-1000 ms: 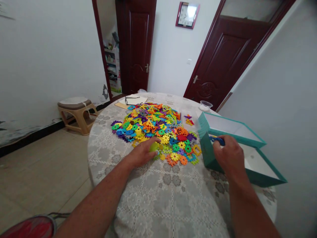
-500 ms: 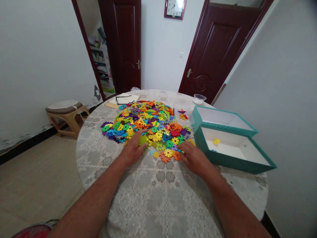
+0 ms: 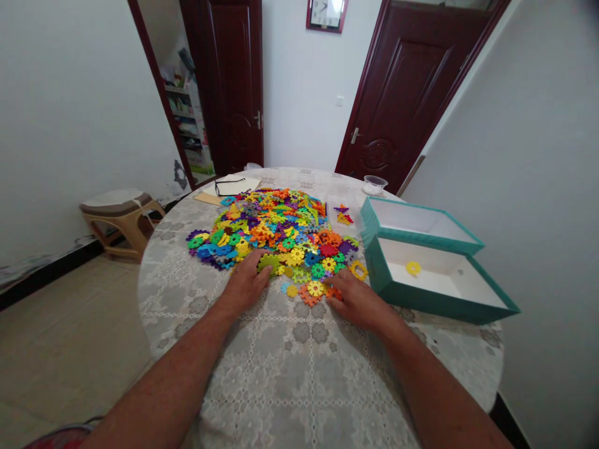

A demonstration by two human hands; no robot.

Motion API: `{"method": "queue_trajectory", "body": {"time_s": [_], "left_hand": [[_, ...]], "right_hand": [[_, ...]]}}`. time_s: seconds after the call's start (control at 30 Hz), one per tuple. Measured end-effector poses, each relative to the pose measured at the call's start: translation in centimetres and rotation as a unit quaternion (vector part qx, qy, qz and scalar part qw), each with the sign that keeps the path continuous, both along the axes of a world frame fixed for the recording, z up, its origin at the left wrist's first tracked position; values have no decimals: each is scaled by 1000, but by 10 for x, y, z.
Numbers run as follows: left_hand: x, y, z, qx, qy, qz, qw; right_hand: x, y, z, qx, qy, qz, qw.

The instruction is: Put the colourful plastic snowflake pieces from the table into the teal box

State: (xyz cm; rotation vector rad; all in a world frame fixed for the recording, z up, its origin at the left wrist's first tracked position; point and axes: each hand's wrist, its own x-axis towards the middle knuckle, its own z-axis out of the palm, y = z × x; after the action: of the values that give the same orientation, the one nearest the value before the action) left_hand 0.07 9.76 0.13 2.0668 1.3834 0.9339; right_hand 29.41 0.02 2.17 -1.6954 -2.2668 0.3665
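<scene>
The pile of coloured gear pieces [image 3: 276, 227] lies mid-table, its near edge under both hands. The left hand [image 3: 247, 282] rests flat and open, palm down, fingertips touching a lime-green gear [image 3: 269, 262], closing on nothing. The right hand [image 3: 358, 300] lies loosely spread, fingertips at an orange gear [image 3: 333, 291], nothing lifted. Just right of it stands a teal box [image 3: 421, 305] with one yellow gear [image 3: 413, 268] inside; a second teal box [image 3: 412, 234] touches it behind. All rest on the lace-covered table [image 3: 299, 374]. The wall clock [image 3: 326, 14] has numerals too small to read.
</scene>
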Motion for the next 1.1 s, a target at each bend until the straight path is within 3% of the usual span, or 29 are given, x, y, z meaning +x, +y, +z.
{"method": "queue_trajectory", "body": {"time_s": [0.33, 0.47, 0.7, 0.93, 1.1], "left_hand": [[-1, 2, -3, 14, 7, -14, 1000], [-1, 1, -1, 20, 13, -19, 1000], [1, -2, 2, 43, 21, -20, 999], [-1, -4, 4, -32, -24, -18, 999], [1, -6, 8, -106, -126, -27, 986]], "right_hand": [[-6, 0, 14, -10, 86, -13, 996], [-18, 1, 7, -18, 147, -22, 989], [-34, 4, -8, -12, 80, -32, 996], [-34, 3, -4, -14, 117, -34, 993], [-29, 2, 4, -27, 136, -21, 990]]}}
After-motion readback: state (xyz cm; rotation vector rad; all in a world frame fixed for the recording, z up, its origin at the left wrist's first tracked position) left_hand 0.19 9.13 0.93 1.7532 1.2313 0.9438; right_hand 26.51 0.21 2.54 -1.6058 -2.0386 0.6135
